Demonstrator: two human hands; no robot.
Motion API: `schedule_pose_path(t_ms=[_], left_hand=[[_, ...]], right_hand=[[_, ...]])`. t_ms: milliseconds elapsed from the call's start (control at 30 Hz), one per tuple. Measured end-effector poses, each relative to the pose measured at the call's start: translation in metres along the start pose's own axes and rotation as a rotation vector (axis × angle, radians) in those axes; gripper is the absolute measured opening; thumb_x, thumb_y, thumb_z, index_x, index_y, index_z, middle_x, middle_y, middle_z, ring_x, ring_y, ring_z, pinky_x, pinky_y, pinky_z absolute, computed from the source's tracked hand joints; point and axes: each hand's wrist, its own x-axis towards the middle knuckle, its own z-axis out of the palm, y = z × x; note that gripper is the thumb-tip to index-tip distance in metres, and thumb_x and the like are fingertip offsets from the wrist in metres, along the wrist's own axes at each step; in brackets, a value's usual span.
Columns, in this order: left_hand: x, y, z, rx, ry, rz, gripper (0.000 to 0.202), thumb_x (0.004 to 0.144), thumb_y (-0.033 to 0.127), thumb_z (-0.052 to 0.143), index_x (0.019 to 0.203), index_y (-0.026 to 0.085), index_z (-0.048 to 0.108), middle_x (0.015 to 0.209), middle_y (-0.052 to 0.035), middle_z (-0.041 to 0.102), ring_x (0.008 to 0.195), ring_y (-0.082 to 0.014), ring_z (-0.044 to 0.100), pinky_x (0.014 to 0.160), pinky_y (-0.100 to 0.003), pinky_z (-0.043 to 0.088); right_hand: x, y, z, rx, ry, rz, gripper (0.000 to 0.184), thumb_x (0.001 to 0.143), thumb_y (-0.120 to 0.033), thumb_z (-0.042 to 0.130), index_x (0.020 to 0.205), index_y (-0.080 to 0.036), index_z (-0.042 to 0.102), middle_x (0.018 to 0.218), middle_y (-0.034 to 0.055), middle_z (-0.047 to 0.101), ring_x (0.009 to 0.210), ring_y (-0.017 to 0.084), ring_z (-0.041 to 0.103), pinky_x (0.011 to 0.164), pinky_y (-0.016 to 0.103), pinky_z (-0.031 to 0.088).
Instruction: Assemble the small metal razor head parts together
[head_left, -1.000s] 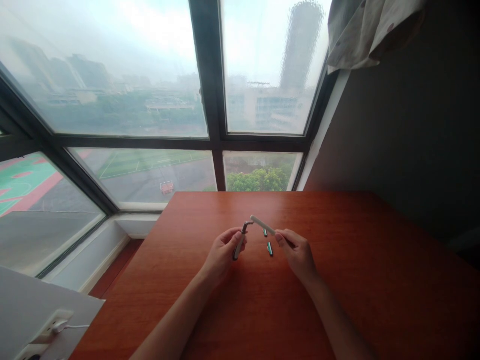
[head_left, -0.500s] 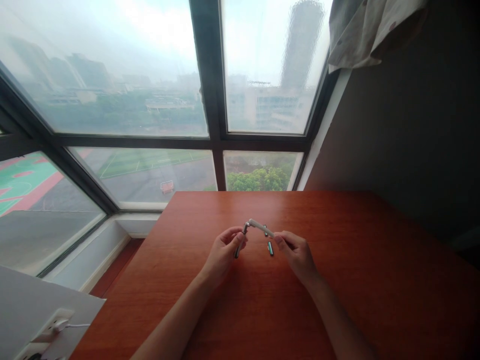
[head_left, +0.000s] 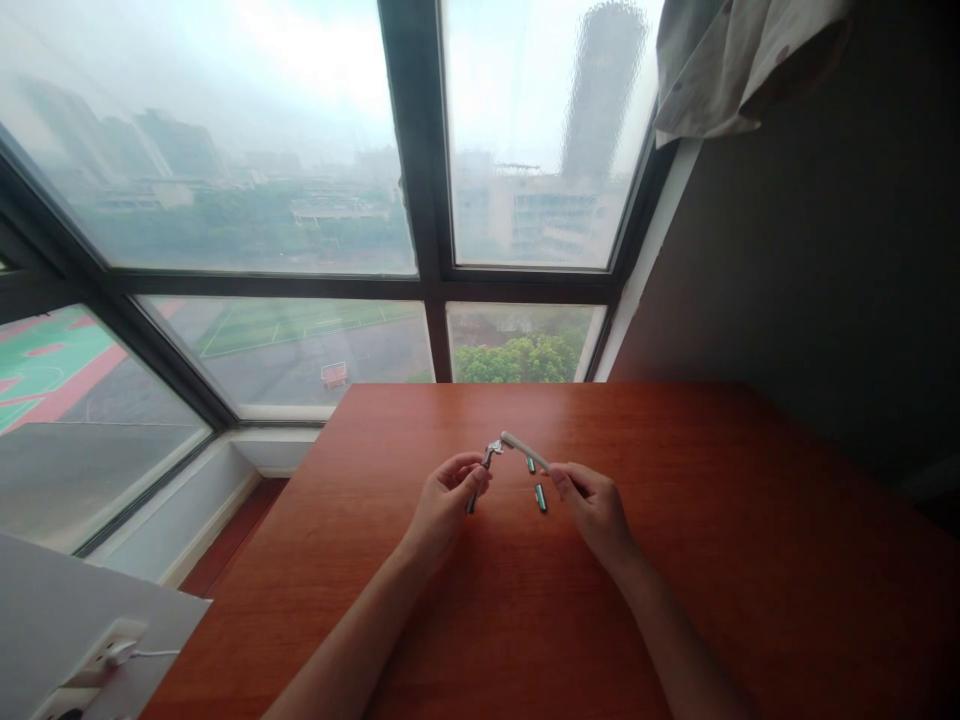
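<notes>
Brush (head_left: pixel 526 450) tip has lifted and the razor (head_left: pixel 490 454) rolled since last frame. I read a brushing pass: left hand (head_left: pixel 448 500) pinching razor, right hand (head_left: pixel 598 507) pinching brush, both over the table (head_left: pixel 510 610) near two green pieces (head_left: pixel 541 497); next calls for a steady razor, brush tip meeting its head

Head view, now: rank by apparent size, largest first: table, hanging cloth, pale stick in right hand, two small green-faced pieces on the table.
1. Table
2. Hanging cloth
3. Pale stick, held in the right hand
4. Nearer green-faced piece and farther green-faced piece: unranked, since the stick seems to partly cover the farther.
</notes>
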Motion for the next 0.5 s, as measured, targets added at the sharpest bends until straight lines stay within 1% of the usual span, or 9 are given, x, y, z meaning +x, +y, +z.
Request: schedule_pose_path(t_ms=[300, 400, 500], left_hand=[[0.0033, -0.0021, -0.0029, 0.015, 0.024, 0.004, 0.032, 0.063, 0.034, 0.081, 0.087, 0.016, 0.069, 0.07, -0.0022, 0.066, 0.062, -0.0108, 0.055, 0.057, -0.021, 0.039], [0.0029, -0.0019, -0.0029, 0.015, 0.014, 0.004, 0.032, 0.063, 0.033, 0.08, 0.088, 0.016, 0.069, 0.07, -0.0021, 0.066, 0.062, -0.0104, 0.055, 0.058, -0.021, 0.039], [0.0019, -0.002, -0.0028, 0.029, -0.001, 0.008, 0.029, 0.065, 0.032, 0.08, 0.088, 0.016, 0.069, 0.07, -0.002, 0.066, 0.063, -0.0102, 0.055, 0.06, -0.02, 0.04]], right_hand=[[-0.0019, -0.003, -0.0011, 0.046, -0.079, -0.026, 0.038, 0.091, -0.042, 0.048, 0.08, -0.014, 0.072, 0.062, 0.001, 0.059, 0.057, 0.013, 0.052, 0.051, 0.023, 0.035], [-0.0015, -0.002, -0.0007, 0.012, -0.059, -0.017, 0.037, 0.091, -0.041, 0.048, 0.08, -0.015, 0.072, 0.061, 0.0005, 0.059, 0.056, 0.013, 0.051, 0.052, 0.023, 0.034], [-0.0004, 0.0, -0.0006, -0.026, -0.017, -0.005, 0.037, 0.091, -0.041, 0.048, 0.083, -0.015, 0.073, 0.064, 0.0012, 0.061, 0.058, 0.014, 0.054, 0.054, 0.023, 0.036]])
